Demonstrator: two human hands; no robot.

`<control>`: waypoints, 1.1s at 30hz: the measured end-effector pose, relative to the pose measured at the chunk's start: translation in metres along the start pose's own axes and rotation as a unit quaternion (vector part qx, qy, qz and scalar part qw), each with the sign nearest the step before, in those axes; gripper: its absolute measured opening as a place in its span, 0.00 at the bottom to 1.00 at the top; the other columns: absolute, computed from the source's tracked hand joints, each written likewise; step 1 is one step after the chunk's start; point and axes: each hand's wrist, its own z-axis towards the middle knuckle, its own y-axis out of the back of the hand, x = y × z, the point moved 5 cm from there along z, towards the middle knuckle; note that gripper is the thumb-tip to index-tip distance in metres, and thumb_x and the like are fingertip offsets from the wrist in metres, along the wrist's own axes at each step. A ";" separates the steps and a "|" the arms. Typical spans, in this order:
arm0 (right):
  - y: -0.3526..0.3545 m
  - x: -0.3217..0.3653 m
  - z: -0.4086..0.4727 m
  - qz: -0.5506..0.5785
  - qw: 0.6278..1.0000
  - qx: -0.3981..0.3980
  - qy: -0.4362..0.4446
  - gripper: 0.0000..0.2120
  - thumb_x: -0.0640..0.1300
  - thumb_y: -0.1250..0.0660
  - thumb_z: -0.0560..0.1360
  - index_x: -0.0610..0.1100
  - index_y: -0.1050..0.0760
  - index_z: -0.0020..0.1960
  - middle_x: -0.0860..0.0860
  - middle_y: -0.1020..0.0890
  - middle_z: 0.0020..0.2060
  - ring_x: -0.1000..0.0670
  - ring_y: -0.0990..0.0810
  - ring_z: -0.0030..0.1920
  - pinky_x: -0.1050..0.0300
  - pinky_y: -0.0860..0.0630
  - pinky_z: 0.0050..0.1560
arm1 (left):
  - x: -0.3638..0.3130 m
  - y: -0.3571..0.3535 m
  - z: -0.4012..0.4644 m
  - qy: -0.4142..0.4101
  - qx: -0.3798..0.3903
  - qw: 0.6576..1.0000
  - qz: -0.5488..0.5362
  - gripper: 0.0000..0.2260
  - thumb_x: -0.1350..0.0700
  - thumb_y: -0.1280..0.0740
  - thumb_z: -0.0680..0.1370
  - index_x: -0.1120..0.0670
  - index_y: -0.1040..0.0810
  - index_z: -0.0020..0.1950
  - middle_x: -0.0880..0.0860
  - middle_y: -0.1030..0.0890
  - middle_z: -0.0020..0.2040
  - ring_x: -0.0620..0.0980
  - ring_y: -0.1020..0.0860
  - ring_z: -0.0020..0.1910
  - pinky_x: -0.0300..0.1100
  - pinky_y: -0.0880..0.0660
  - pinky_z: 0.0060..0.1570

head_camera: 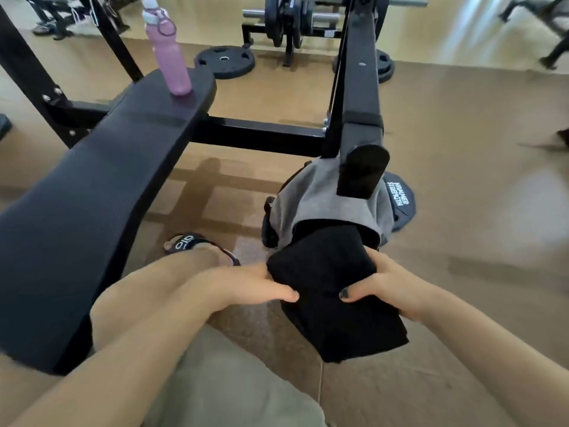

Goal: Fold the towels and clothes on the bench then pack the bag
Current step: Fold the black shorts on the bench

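Both our hands clamp one folded black cloth (335, 300): left hand (261, 286) on its left edge, right hand (388, 283) on its right, likely to keep the fold tight for packing. Its far end points into the mouth of the grey bag (314, 198), on the floor just beyond. Bag contents unreadable, only darkness. Bench (92, 195) to the left holds a pink bottle (169, 53) at its far end; no clothes show on it.

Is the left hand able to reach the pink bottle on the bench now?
Probably not at once: the left hand grips the folded black cloth together with the right hand, and the pink bottle stands at the bench's far end.
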 end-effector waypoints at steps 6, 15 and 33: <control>0.025 -0.062 0.001 0.177 0.976 -0.099 -0.082 0.26 0.28 0.30 0.70 0.47 0.24 0.64 0.44 0.13 0.53 0.40 0.14 0.52 0.42 0.18 0.53 | -0.016 -0.013 0.072 -0.021 -0.020 0.985 0.173 0.42 0.64 0.39 0.79 0.42 0.61 0.82 0.56 0.26 0.40 0.52 0.29 0.32 0.44 0.35 0.29; 0.011 -0.065 0.035 0.369 0.918 -0.116 -0.093 0.15 0.32 0.35 0.75 0.38 0.20 0.60 0.41 0.14 0.53 0.43 0.13 0.48 0.54 0.17 0.41 | -0.011 -0.031 0.105 -0.082 0.009 0.959 0.270 0.10 0.59 0.40 0.79 0.54 0.24 0.59 0.57 0.17 0.43 0.56 0.19 0.42 0.45 0.26 0.39; -0.019 -0.075 0.136 -0.047 0.970 -0.184 -0.153 0.28 0.45 0.30 0.74 0.36 0.30 0.71 0.39 0.20 0.62 0.39 0.21 0.64 0.58 0.26 0.60 | 0.018 0.021 0.049 -0.139 -0.110 0.918 0.355 0.10 0.50 0.34 0.78 0.47 0.34 0.41 0.47 0.34 0.47 0.49 0.29 0.40 0.46 0.34 0.41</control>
